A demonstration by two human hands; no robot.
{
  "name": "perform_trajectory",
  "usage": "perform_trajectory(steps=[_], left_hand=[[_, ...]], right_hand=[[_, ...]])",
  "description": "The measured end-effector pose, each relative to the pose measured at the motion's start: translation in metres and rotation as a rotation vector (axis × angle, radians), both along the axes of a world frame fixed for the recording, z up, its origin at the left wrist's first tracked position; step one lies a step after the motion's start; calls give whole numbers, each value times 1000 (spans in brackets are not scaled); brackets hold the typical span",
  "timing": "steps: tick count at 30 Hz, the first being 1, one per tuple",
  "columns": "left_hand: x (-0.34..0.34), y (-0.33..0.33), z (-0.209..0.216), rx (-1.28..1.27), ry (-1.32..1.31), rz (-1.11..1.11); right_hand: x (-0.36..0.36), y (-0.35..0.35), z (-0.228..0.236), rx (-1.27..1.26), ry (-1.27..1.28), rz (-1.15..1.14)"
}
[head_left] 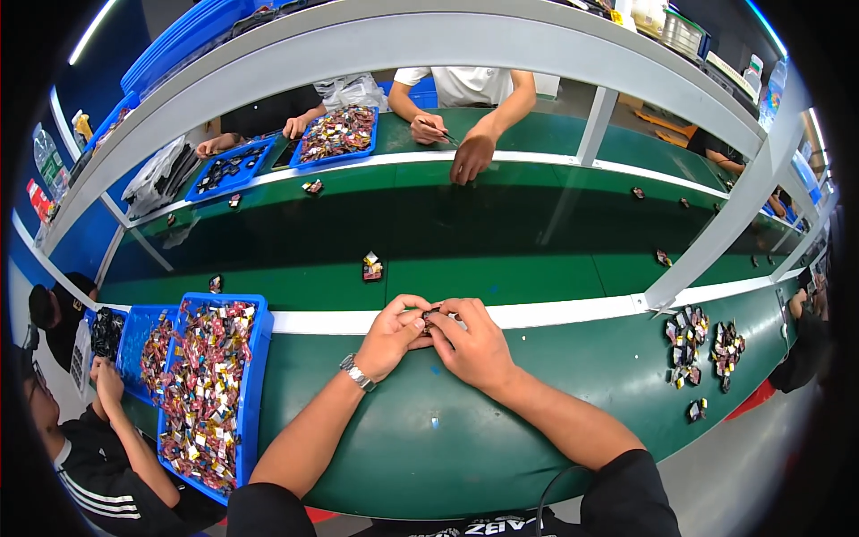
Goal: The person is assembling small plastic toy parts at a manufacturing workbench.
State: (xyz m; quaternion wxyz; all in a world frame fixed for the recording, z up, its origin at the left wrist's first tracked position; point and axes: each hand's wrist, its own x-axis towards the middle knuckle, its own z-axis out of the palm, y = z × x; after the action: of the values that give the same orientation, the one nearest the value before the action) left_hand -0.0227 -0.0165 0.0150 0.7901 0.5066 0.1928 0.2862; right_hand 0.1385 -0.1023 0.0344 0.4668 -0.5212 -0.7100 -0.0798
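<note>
My left hand point(391, 338) and my right hand point(472, 347) meet over the near green bench top, close to its white far edge. Pinched between their fingertips is a small dark part point(431, 324), mostly covered by the fingers, so its kind does not show. A metal-banded watch sits on my left wrist. To the left stands a blue tray point(262, 358) heaped with small red, yellow and white wired parts point(210, 394). Small black assemblies with white and yellow bits point(685, 345) lie in clusters on the bench at the right.
Past the bench runs a green conveyor belt point(501, 277) carrying scattered small assemblies point(372, 267). A white frame post point(725, 224) and an overhead shelf beam point(429, 40) bound the space. Co-workers sit opposite and at the left; one co-worker's hand point(472, 159) reaches over the belt.
</note>
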Motion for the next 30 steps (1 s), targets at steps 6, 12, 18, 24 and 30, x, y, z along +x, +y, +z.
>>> perform_trajectory(steps=[6, 12, 18, 24, 30], left_hand=[[1, -2, 4, 32, 44, 7], [2, -4, 5, 35, 59, 4], [3, -4, 4, 21, 33, 19], [9, -6, -2, 113, 107, 122], [12, -11, -6, 225, 148, 195]], right_hand=[[1, 1, -1, 41, -76, -43], [1, 1, -2, 57, -82, -35], [2, 3, 1, 61, -104, 5], [6, 4, -9, -323, 497, 50], [14, 12, -7, -534, 702, 158]])
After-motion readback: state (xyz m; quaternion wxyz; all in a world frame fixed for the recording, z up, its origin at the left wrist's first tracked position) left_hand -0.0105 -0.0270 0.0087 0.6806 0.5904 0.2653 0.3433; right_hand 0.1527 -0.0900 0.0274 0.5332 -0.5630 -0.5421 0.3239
